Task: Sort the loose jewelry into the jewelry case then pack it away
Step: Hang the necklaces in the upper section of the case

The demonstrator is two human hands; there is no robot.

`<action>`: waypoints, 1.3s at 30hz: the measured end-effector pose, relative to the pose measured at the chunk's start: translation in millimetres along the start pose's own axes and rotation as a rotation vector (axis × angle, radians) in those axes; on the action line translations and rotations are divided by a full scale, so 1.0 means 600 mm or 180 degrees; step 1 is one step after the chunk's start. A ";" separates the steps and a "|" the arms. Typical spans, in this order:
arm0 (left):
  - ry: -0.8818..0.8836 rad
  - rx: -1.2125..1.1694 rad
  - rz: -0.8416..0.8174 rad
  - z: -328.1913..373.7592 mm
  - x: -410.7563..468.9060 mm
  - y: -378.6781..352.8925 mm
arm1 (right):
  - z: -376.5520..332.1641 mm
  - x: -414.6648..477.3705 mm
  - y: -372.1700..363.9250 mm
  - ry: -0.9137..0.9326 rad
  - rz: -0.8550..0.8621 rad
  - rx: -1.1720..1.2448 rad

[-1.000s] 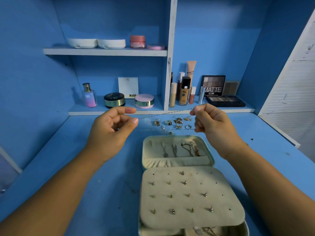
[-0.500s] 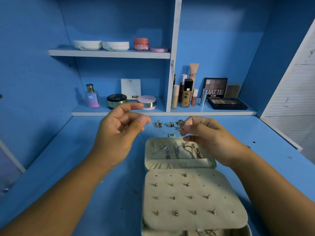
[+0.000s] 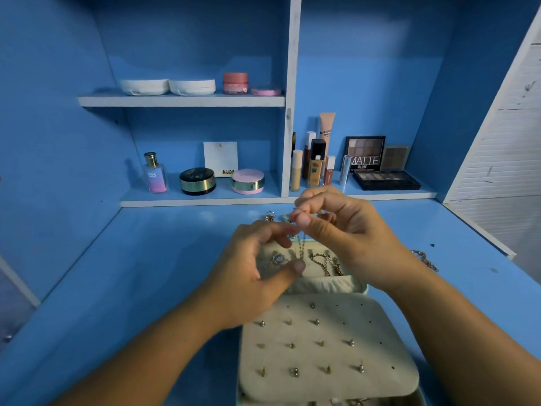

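Head view: both hands meet over the far half of the open jewelry case [image 3: 380, 379], likely so that what they carry goes straight down into the lid's pocket. The right hand [image 3: 351, 238] is raised and pinches the top of a thin necklace chain [image 3: 301, 247] between thumb and fingertips, which lets the chain hang plumb rather than bunch or knot. The left hand [image 3: 251, 285] is curved in a C round the hanging length, fingertips up by the right hand's pinch and thumb near the chain's lower end. Whether it grips the chain or only steadies it, I cannot tell.

The necklace is fine, pale metal with small links, and its pendant [image 3: 278, 258], round and glittering, appears to lie already on the cream lining inside the lid. Just right of it several heavier gold chains [image 3: 325, 263] are laid in the same section. Nearer, the cream stud panel [image 3: 328, 335] carries rows of small earrings.

A few loose rings [image 3: 269, 216] wait on the blue table [image 3: 146, 273] beyond the hands, and a gold bracelet [image 3: 424, 260] lies at the right, so sorting looks unfinished.
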State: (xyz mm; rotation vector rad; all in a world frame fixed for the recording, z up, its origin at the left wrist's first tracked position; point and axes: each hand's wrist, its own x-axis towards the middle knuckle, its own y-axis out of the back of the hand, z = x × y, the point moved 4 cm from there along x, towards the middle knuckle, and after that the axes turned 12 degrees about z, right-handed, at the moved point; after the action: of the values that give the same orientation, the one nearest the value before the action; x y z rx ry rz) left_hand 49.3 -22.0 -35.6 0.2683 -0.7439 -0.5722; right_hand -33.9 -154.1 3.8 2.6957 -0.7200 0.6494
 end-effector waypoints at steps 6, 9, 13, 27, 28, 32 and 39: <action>0.0050 -0.0298 -0.0234 0.004 -0.003 -0.019 | -0.018 -0.007 -0.009 -0.0151 -0.0197 0.0717; 0.0286 -0.0632 -0.0303 0.004 -0.003 -0.021 | -0.017 -0.004 -0.003 -0.0242 -0.0214 0.0796; 0.0653 -0.0944 -0.0238 -0.002 -0.003 -0.018 | -0.004 0.007 0.009 -0.0596 0.0235 0.1089; 0.1203 -0.1168 0.0805 -0.026 0.017 0.027 | 0.060 0.009 0.045 -0.1704 0.1301 -0.0145; 0.1173 -0.1142 0.0824 -0.026 0.018 0.029 | 0.063 0.007 0.043 -0.1714 0.1188 -0.0508; 0.0823 -0.0748 0.0807 -0.023 0.014 0.035 | 0.064 0.001 0.023 -0.1335 0.0726 -0.1780; 0.0039 0.0141 0.0564 -0.002 0.004 0.029 | 0.047 -0.007 -0.032 -0.0205 -0.0472 -0.1563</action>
State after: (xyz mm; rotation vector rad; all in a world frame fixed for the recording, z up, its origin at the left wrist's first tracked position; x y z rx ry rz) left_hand 58.3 -8.8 -27.7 0.2437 -0.7607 -0.3864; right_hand -17.0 -146.8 -25.3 2.2930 -0.5936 0.2999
